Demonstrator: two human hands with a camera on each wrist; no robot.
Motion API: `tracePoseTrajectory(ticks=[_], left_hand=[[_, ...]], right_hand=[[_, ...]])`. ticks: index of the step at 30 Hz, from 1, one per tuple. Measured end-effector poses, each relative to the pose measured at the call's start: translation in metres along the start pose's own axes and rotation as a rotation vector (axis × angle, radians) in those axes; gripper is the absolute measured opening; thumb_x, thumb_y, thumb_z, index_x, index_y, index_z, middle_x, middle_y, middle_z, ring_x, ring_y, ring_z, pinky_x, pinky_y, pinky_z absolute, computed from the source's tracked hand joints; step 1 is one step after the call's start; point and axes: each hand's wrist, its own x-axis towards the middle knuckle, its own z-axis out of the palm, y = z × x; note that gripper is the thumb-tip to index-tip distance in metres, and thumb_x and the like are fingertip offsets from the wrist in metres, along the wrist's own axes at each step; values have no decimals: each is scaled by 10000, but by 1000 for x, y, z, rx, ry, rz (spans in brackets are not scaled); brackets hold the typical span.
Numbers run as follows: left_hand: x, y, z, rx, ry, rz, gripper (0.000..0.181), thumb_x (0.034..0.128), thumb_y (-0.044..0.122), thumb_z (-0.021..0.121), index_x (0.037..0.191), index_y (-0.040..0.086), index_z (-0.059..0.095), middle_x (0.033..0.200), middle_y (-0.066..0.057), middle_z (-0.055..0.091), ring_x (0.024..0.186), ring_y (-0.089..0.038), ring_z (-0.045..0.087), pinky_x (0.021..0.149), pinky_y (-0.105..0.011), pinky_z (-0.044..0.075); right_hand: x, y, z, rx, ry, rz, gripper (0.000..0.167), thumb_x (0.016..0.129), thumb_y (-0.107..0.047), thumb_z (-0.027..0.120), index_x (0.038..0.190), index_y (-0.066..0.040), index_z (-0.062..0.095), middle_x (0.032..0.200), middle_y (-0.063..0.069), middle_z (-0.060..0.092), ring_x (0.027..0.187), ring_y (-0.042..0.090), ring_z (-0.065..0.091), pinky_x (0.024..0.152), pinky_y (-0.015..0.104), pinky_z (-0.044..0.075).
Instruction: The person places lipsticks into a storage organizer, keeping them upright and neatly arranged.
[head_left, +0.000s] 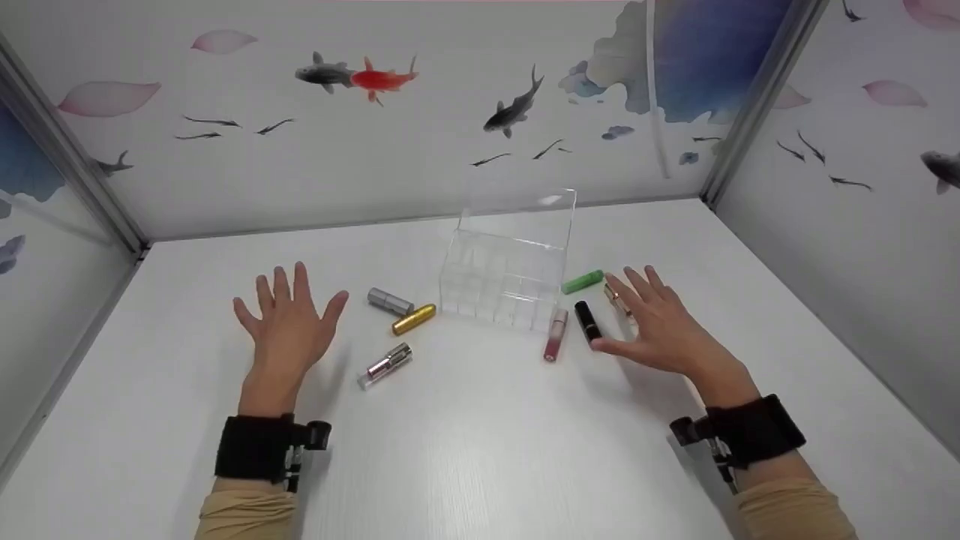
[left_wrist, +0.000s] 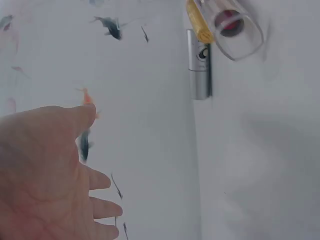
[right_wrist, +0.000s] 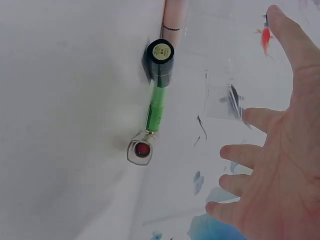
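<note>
Head view: clear case [head_left: 502,281] at centre, cosmetic tubes [head_left: 390,301] either side. Left hand [head_left: 289,326] spread wide, holding nothing; right hand [head_left: 667,330] likewise, near black tube [head_left: 588,322]. Seems poised before grasping; grip would call for narrowed fingers. Left wrist: gold tube [left_wrist: 200,22] well apart. Right wrist: fingers splayed, green tube [right_wrist: 156,111] untouched.

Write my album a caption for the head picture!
Left hand and right hand spread open; clear organizer between, cosmetic tubes scattered.
</note>
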Motion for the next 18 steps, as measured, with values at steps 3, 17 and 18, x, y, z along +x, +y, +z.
tracePoseTrajectory(ticks=[3, 17, 18], left_hand=[[-4, 17, -3, -28, -6, 35, 787, 1046, 517, 377, 1585, -6, 138, 1635, -312, 119, 1527, -500, 37, 1193, -709, -2], [-33, 112, 27, -117, -50, 378, 244, 976, 269, 648, 1160, 113, 690, 1094, -68, 744, 987, -214, 709, 811, -374, 586], [-34, 118, 30, -120, -71, 414, 219, 972, 256, 653, 1130, 109, 694, 1063, -62, 747, 965, -205, 710, 802, -364, 585]], right_hand=[[1, -10, 1, 12, 10, -40, 1005, 831, -631, 689, 1585, -125, 257, 1638, 222, 243, 1530, 480, 110, 1190, 693, 174], [8, -45, 8, 40, 41, -270, 339, 842, -30, 768, 1173, -41, 699, 1137, 137, 727, 1070, 299, 678, 902, 449, 568], [10, -48, 9, 46, 27, -275, 325, 837, -14, 766, 1155, -38, 708, 1118, 133, 735, 1053, 294, 687, 895, 444, 570]])
